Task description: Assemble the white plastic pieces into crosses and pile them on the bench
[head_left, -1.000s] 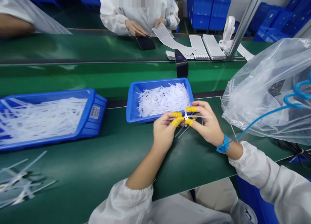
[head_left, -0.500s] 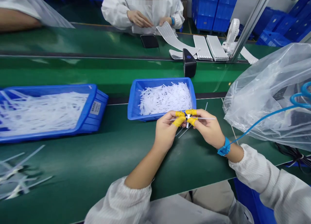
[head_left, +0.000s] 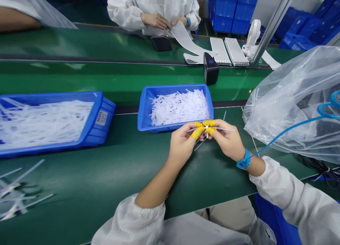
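My left hand and my right hand meet just in front of the middle blue bin, fingertips wrapped in yellow tape. Between their pinched thumbs and forefingers is a small white connector, mostly hidden by the fingers. A thin translucent strip sticks out to the right from my right fingers. Another strip end shows at my left fingers. Under the hands, loose thin strips lie on the green table. Short white strips fill the bin.
On the left stands a larger blue bin of long white strips, with joined strip pieces before it. A clear plastic bag and a blue coiled cord tied to my right wristband lie right. A black box stands behind; a co-worker sits opposite.
My fingers have closed further over the white connector, so less of it shows. The co-worker's hands have come closer together on the white strip sheet. The camera view has shifted slightly.
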`<state>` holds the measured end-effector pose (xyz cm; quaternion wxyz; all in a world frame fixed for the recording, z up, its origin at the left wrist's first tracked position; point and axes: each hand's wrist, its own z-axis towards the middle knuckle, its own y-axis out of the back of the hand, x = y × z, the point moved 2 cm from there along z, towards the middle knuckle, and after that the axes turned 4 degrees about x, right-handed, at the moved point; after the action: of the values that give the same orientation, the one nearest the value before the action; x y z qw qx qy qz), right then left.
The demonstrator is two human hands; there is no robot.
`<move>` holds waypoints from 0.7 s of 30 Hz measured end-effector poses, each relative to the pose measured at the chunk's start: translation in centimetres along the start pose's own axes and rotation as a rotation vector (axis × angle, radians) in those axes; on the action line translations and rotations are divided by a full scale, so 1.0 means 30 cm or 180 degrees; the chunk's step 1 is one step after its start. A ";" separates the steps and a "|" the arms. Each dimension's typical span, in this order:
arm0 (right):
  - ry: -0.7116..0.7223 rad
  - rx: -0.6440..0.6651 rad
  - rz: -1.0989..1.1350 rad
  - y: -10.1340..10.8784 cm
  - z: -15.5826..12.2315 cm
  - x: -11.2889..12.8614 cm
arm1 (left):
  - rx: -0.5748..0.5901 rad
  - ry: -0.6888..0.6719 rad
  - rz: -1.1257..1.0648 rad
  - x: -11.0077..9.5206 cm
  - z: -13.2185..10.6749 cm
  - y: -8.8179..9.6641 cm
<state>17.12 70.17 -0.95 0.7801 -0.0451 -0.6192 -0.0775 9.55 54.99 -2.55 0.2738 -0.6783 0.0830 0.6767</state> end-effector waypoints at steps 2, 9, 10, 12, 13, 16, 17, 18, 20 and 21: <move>0.0014 0.0015 -0.0096 0.002 -0.002 -0.004 | 0.0039 0.0010 0.0005 0.003 0.000 -0.003; 0.0198 0.0119 -0.0666 0.012 -0.004 -0.004 | 0.0029 0.0018 0.0135 0.006 -0.005 0.004; 0.0208 0.0134 -0.0740 0.014 -0.004 -0.004 | 0.0024 0.0021 0.0180 0.005 -0.007 0.006; 0.0196 0.0137 -0.0789 0.015 -0.004 -0.005 | 0.0007 0.0033 0.0255 0.005 -0.007 0.010; 0.0181 0.0133 -0.0772 0.016 -0.004 -0.006 | -0.0013 0.0044 0.0277 0.006 -0.006 0.012; 0.0106 0.0124 -0.0594 0.012 -0.002 -0.014 | -0.0032 0.0108 0.0222 0.008 0.001 0.016; 0.0076 0.0114 -0.0503 0.009 -0.001 -0.016 | -0.0024 0.0128 0.0165 0.009 0.004 0.016; 0.0048 0.0102 -0.0404 0.007 0.000 -0.016 | -0.0017 0.0136 0.0099 0.010 0.007 0.015; -0.0005 0.0080 -0.0178 0.002 0.001 -0.013 | 0.0001 0.0125 -0.0006 0.013 0.010 0.012; -0.0027 0.0082 -0.0079 -0.001 0.000 -0.010 | 0.0000 0.0111 -0.0038 0.014 0.011 0.011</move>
<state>17.04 70.16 -1.24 0.7769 -0.0277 -0.6240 -0.0790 9.13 54.99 -3.03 0.2764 -0.6905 0.0838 0.6632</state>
